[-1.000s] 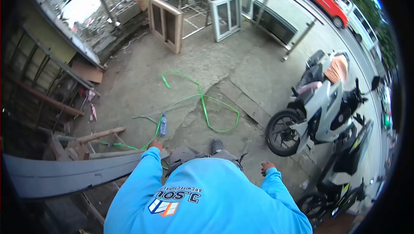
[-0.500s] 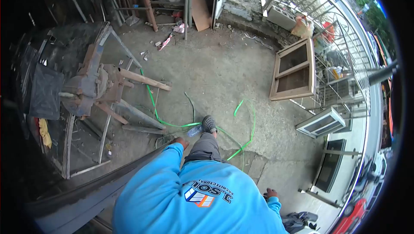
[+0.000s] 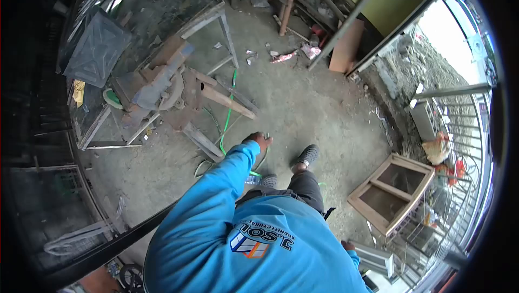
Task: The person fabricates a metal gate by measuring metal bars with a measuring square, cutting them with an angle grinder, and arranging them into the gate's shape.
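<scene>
My left hand [image 3: 260, 140] is stretched forward over the concrete floor, its fingers curled; a small pale tip shows at them, but I cannot make out what it is. Beneath and beside that hand run a green strap [image 3: 227, 117] and a thin dark strip [image 3: 263, 160] on the floor. A clear plastic bottle [image 3: 252, 178] lies against one of my shoes, partly covered by my sleeve. Low at my right side, my right hand [image 3: 347, 245] is mostly hidden by my body, near a white-framed panel [image 3: 378, 258]; its fingers are not clear.
A rusty cut-off machine [image 3: 162, 87] on wooden legs stands left-ahead, before a metal-framed table [image 3: 200, 20]. To the right leans a wooden frame [image 3: 392, 193] beside a metal railing [image 3: 476, 147]. Ahead are poles, a brown board [image 3: 346, 47] and scraps. A dark beam [image 3: 130, 236] crosses lower left.
My view has turned to the right and stepped forward, so the machine and frame sit differently. My left hand has reached forward from beside my leg. Both shoes now show.
</scene>
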Demonstrator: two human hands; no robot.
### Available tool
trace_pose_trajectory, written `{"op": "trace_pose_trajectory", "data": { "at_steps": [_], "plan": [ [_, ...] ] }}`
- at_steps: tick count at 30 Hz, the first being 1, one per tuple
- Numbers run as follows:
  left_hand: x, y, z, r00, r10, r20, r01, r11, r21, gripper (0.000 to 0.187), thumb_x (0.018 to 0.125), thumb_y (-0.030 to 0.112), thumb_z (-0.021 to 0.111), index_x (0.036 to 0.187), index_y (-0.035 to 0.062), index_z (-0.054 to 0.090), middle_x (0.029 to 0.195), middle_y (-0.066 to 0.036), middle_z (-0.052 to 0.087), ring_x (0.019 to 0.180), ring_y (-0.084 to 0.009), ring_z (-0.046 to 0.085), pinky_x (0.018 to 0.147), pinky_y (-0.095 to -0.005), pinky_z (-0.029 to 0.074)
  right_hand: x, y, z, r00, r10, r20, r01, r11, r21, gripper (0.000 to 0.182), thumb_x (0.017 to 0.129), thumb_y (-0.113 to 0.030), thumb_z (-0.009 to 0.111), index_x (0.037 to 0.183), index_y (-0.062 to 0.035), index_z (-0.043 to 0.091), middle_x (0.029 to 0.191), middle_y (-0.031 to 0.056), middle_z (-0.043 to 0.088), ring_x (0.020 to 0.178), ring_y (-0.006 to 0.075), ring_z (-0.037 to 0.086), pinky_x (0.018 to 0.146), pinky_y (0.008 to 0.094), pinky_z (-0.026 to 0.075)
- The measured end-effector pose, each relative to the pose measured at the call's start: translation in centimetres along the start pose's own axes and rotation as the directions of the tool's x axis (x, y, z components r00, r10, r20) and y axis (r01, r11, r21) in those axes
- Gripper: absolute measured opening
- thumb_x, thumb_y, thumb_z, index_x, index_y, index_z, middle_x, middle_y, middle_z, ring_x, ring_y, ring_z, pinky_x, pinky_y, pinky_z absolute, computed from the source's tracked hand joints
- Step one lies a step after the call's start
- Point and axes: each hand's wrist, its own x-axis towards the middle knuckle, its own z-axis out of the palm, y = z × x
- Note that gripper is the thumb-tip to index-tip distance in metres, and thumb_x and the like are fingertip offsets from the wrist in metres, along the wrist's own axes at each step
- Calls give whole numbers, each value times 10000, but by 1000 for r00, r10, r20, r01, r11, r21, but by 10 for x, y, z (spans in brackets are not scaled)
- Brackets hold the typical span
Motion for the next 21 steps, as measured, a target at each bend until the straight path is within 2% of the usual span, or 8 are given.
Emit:
{"op": "trace_pose_trajectory", "data": {
  "at_steps": [2,7,12,14,15,18,20,21],
  "plan": [
    [32,-37,20,987,-150,55,149,989,22,658,820,578,495,1135,10,599,1212,-227,554,1131,-364,536,968,-428,425,53,-28,-21,995,-33,92,56,963,-262,371,876,-308,483,1086,-10,551,874,184,663,668,297,658,512,430,525],
    [69,-131,73,863,-500,65,494,865,89,650,815,585,475,1098,22,635,1174,-210,589,1076,-350,579,943,-412,443,87,-249,-84,993,-108,52,118,955,-272,374,899,-344,479,1039,-3,543,759,163,634,566,281,622,451,424,499],
    [71,-52,-16,821,-557,129,567,822,-60,640,804,584,477,1080,32,644,1148,-213,600,1078,-349,576,937,-416,442,112,-509,-162,934,-357,0,350,916,-193,394,921,-379,475,992,4,535,645,141,606,465,266,586,391,417,472],
    [107,-25,-39,855,-511,-84,487,849,-205,575,812,539,500,1035,32,654,1076,-225,622,1028,-362,592,914,-431,449,109,-649,-162,827,-559,65,544,765,-344,338,900,-353,530,926,-17,533,637,144,590,469,243,576,402,416,459],
    [112,6,-76,847,-512,-140,462,842,-279,547,817,519,507,1018,33,655,1043,-228,632,999,-360,604,899,-436,455,113,-718,-156,806,-587,76,571,737,-362,383,873,-399,549,916,-18,557,724,178,625,594,282,628,524,439,501],
    [157,48,-146,845,-461,-272,285,818,-499,520,819,513,515,964,34,659,1011,-215,643,980,-377,602,880,-440,464,94,-917,-119,284,-941,184,655,50,-754,449,817,-432,600,979,-14,572,699,166,640,590,257,638,561,410,502],
    [199,65,-186,843,-446,-302,222,799,-559,494,824,513,524,937,50,656,988,-201,648,958,-387,601,852,-449,473,7,-1026,-63,248,-948,197,629,3,-778,459,783,-461,588,980,-46,609,964,225,640,930,382,604,813,454,481],
    [230,62,-198,853,-410,-323,156,790,-592,482,826,512,528,927,58,655,983,-192,650,951,-388,601,847,-453,474,75,-1093,-41,-26,-915,402,583,-341,-738,460,777,-466,598,965,-47,613,962,217,649,925,387,610,810,453,486]
  ]
}}
